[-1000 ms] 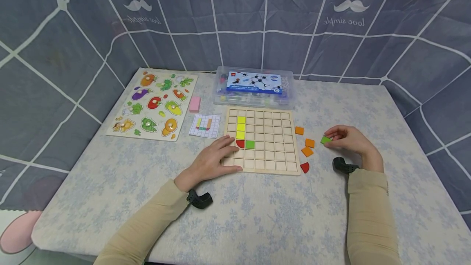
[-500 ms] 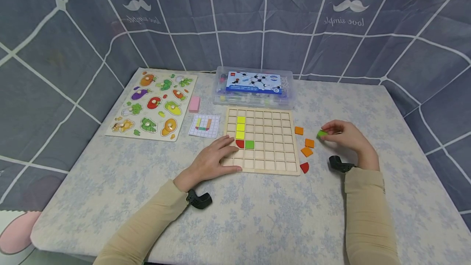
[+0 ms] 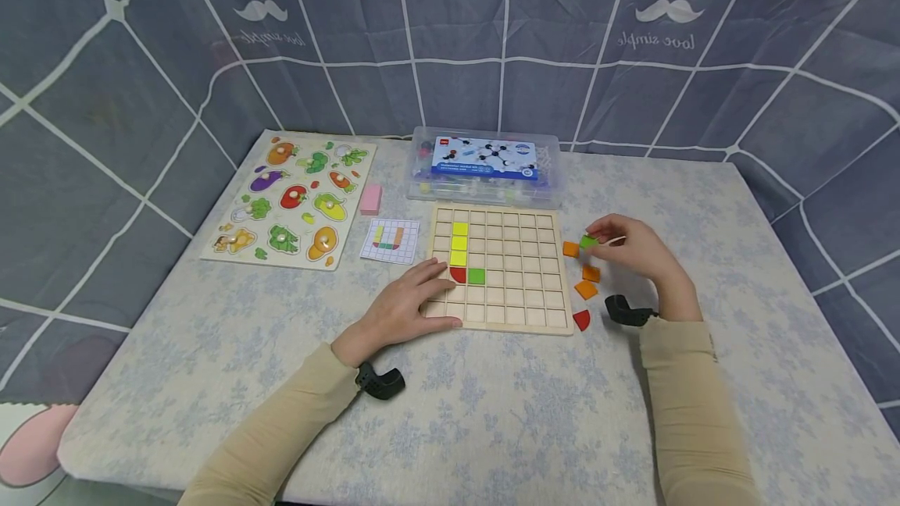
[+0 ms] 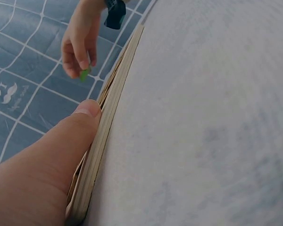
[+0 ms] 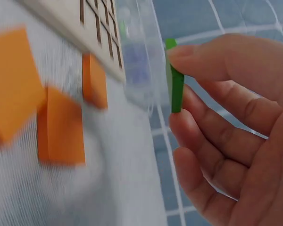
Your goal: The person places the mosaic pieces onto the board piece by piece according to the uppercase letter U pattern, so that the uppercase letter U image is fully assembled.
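Between thumb and fingers my right hand (image 3: 636, 250) pinches a green square tile (image 5: 176, 77), held above the table just right of the wooden grid board (image 3: 520, 272). My left hand (image 3: 404, 304) rests on the board's near left corner with fingers spread; in the left wrist view its thumb (image 4: 66, 146) lies against the board's edge. Set in the board are a column of yellow tiles (image 3: 460, 243), a red quarter-round tile (image 3: 458, 276) below them, and a green tile (image 3: 476, 276) beside that. Several orange tiles (image 3: 587, 290) and a red quarter-round piece (image 3: 581, 320) lie right of the board.
A pattern card (image 3: 390, 240) and a pink block (image 3: 371, 199) lie left of the board. Farther left is a vegetable puzzle board (image 3: 288, 205). A clear plastic box (image 3: 485, 166) with a molecular model kit label stands behind the grid board.
My right hand has moved left and slightly away from me with the green tile, from the open table toward the board's right edge. The left hand has stayed put.
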A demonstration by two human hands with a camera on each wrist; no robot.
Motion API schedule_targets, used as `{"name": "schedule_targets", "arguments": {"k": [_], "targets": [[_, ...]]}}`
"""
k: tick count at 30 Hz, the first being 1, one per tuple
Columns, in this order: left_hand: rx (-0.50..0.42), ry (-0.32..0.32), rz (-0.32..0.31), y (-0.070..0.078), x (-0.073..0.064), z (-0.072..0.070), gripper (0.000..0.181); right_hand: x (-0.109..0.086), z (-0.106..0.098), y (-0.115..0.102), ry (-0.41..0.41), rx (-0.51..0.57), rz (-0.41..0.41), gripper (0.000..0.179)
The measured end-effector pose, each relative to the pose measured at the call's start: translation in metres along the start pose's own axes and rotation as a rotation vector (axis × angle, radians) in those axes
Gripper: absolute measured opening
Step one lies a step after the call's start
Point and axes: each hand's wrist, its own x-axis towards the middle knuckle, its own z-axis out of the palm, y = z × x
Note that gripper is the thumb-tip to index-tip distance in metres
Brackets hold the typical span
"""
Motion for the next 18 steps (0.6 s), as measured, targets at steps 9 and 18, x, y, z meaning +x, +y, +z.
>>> {"name": "schedule_targets", "arguments": {"k": [9, 18], "targets": [[-0.002, -0.001, -0.001, 0.001, 0.000, 0.000, 0.058, 0.009, 0.027, -0.031, -0.039, -0.012, -0.096, 0.031], [0.001, 0.001, 0.003, 0.001, 0.000, 0.000, 0.059, 0.010, 0.051, -0.055, -0.086, 0.020, -0.163, 0.033]]}}
